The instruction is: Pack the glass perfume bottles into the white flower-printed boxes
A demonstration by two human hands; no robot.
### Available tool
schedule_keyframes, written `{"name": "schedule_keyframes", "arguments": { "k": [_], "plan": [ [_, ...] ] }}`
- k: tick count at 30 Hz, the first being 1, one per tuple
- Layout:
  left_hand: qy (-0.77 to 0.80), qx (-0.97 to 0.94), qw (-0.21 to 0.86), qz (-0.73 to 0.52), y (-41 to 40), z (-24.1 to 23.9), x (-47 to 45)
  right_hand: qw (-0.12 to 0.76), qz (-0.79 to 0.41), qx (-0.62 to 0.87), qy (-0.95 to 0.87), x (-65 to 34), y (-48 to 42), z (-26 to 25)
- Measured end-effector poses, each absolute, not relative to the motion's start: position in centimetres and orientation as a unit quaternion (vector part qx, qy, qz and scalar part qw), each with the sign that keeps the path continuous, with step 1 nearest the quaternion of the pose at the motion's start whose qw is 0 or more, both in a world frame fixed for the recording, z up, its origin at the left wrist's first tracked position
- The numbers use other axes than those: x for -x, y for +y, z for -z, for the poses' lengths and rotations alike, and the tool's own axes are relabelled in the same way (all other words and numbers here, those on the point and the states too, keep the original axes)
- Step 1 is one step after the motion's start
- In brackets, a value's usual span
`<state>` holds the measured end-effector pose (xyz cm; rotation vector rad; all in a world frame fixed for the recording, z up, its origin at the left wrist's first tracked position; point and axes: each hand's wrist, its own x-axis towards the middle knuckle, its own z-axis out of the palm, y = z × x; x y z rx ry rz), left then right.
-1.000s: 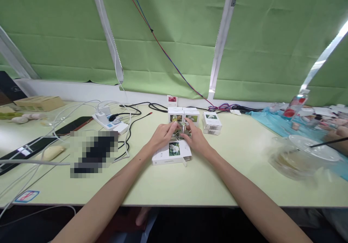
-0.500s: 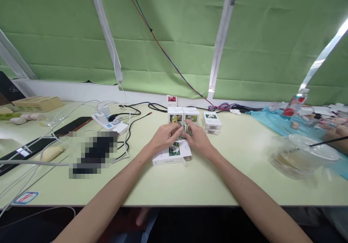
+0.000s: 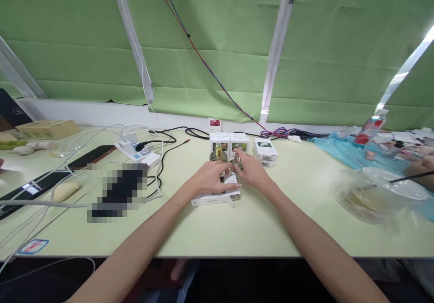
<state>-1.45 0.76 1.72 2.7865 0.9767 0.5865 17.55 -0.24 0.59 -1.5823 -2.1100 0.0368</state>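
Note:
A small glass perfume bottle with a silver cap (image 3: 236, 159) stands in front of the white boxes. My right hand (image 3: 252, 172) is closed around it, thumb and fingers at the cap. My left hand (image 3: 208, 177) reaches over an opened white box (image 3: 213, 199) lying flat on the table. Its thumb is stretched out apart from the fingers, and the hand hides most of the box's flower picture. A flap sticks out at the box's right end. Just behind my hands stands another glass bottle with a gold-coloured top (image 3: 219, 151).
Upright white boxes (image 3: 239, 142) stand behind the bottles; two stacked boxes (image 3: 265, 153) lie to their right. At left are a power strip (image 3: 130, 151), cables and phones (image 3: 34, 190). A clear lidded container (image 3: 369, 201) and blue cloth (image 3: 334, 151) occupy the right.
My left hand has left the silver-capped bottle and dropped toward me over the opened box. The bottle has shifted slightly right in my right hand.

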Motion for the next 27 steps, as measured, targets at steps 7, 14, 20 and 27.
{"name": "schedule_keyframes", "arguments": {
  "k": [7, 14, 20, 27],
  "plan": [
    [0.341, -0.924, 0.054, -0.167, 0.5, -1.47, 1.14, 0.235, -0.015, 0.624, -0.745, -17.35, -0.5, -0.99],
    [0.327, -0.934, 0.048, -0.134, 0.44, -1.0, 0.76, 0.223, -0.025, 0.634, -0.74, -17.13, -0.75, -1.1],
    [0.314, -0.937, 0.053, -0.145, 0.29, -1.05, 0.62, 0.22, -0.037, 0.633, -0.741, -17.04, -0.92, -1.22],
    [0.324, -0.931, 0.047, -0.16, 0.26, -0.92, 0.6, 0.224, -0.043, 0.64, -0.734, -17.01, -0.96, -1.16]
  ]
}}
